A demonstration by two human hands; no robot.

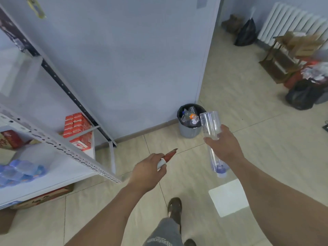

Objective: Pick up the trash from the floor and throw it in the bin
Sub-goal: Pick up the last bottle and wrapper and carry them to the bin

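right hand [224, 146] clamped on bottle [212, 128], nearer bin [190, 129] at frame centre | left hand [149, 172] clamped on wrapper [168, 156]

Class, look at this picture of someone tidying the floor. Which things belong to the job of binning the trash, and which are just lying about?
Part of the job:
- clear plastic bottle in the right hand
- red and white wrapper in the left hand
- bin by the wall, already holding trash

Just lying about:
- shelf with red boxes
- black bag
- radiator
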